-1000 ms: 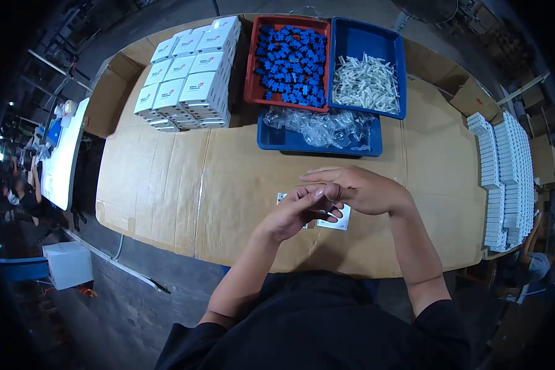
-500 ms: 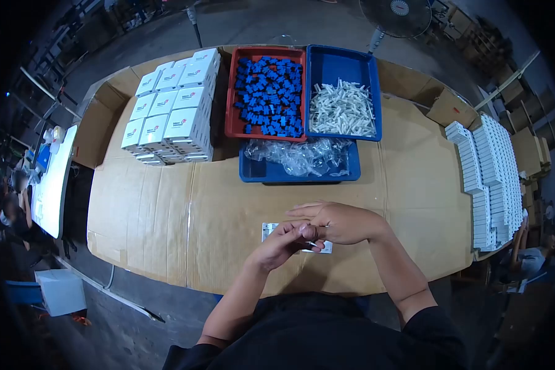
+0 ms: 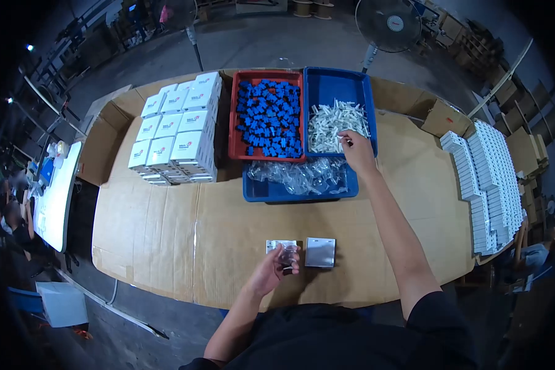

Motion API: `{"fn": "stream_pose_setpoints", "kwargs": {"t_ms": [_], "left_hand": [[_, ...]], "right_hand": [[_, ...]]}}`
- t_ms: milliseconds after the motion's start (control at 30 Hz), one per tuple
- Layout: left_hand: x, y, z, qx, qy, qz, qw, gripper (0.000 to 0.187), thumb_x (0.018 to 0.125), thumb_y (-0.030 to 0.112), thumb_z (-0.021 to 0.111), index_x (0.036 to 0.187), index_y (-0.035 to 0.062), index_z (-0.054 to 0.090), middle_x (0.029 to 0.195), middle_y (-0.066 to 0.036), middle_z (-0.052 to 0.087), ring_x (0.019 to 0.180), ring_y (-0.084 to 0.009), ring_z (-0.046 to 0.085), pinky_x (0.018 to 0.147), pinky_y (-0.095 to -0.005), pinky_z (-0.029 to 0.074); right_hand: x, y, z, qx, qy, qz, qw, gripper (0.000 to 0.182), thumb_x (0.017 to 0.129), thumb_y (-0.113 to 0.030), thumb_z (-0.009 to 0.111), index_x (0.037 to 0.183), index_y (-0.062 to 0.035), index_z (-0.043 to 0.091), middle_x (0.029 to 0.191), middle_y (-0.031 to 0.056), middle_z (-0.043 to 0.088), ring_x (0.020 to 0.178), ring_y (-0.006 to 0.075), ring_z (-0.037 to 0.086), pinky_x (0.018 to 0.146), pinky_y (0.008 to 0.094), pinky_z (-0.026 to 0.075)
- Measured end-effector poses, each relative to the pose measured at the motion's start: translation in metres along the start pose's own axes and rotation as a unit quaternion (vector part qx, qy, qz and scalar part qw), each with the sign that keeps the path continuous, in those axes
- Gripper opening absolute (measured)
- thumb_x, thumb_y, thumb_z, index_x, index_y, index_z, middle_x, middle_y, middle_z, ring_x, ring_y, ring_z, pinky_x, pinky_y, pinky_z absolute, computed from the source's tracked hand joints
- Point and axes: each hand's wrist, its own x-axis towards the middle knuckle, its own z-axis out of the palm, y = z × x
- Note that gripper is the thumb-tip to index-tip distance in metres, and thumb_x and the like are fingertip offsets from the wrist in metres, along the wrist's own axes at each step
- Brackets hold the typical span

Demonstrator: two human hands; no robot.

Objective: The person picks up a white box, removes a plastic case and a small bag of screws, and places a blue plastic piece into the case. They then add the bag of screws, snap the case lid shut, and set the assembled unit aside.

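My left hand (image 3: 270,272) is low over the cardboard, its fingers curled around a small piece of clear plastic (image 3: 287,256), probably a bag. Just beyond those fingers lies a flat white printed piece (image 3: 280,244), partly covered by the hand. To its right rests a square silver-grey box or plate (image 3: 320,253). My right hand (image 3: 358,151) reaches over the front right of a blue tray with a heap of small white plastic parts (image 3: 336,126). Its fingers are bent together at the heap's edge; whatever is between them is too small to make out.
A red tray (image 3: 233,135) of blue plastic pieces adjoins the blue tray (image 3: 372,111). In front, another blue tray (image 3: 256,196) holds clear plastic bags. White boxes (image 3: 182,132) are stacked at left, white rectangular pieces (image 3: 487,179) at right. People sit at both sides.
My hands were together over the pieces on the cardboard. The right has moved forward to the white parts, uncovering the silver-grey square; the left stays low. The view has tilted up slightly.
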Motion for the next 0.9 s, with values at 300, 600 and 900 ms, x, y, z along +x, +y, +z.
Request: {"fn": "stream_pose_setpoints", "kwargs": {"t_ms": [300,600,900], "left_hand": [[0.000,-0.004,0.014,-0.009,0.005,-0.006,1.000,0.054,0.114,0.039,0.037,0.136,-0.0054,0.058,0.110,-0.008,0.071,0.095,-0.0186,0.069,0.088,-0.0363,0.057],[-0.006,0.017,0.032,-0.209,-0.071,0.019,0.975,0.055,0.112,0.045,0.042,0.138,-0.0004,0.058,0.115,-0.010,0.069,0.096,-0.0237,0.065,0.086,-0.0410,0.056],[0.009,0.044,0.063,-0.027,-0.005,0.005,1.000,0.059,0.110,0.051,0.042,0.138,0.0034,0.062,0.115,-0.005,0.072,0.100,-0.0173,0.068,0.087,-0.0351,0.055]], "right_hand": [[0.006,0.022,0.040,-0.068,0.063,-0.016,0.996,0.017,0.088,-0.010,0.072,0.105,-0.0063,0.074,0.102,0.0120,0.071,0.090,0.0318,0.070,0.079,0.0429,0.057],[-0.033,-0.060,-0.051,0.658,-0.002,0.106,0.745,0.016,0.096,-0.007,0.072,0.109,0.0009,0.068,0.100,0.0079,0.072,0.079,0.0122,0.062,0.071,0.0262,0.050],[-0.133,-0.105,-0.066,0.484,-0.113,0.095,0.863,0.017,0.096,0.000,0.071,0.112,0.0025,0.069,0.098,0.0104,0.074,0.078,0.0131,0.063,0.073,0.0261,0.053]]}}
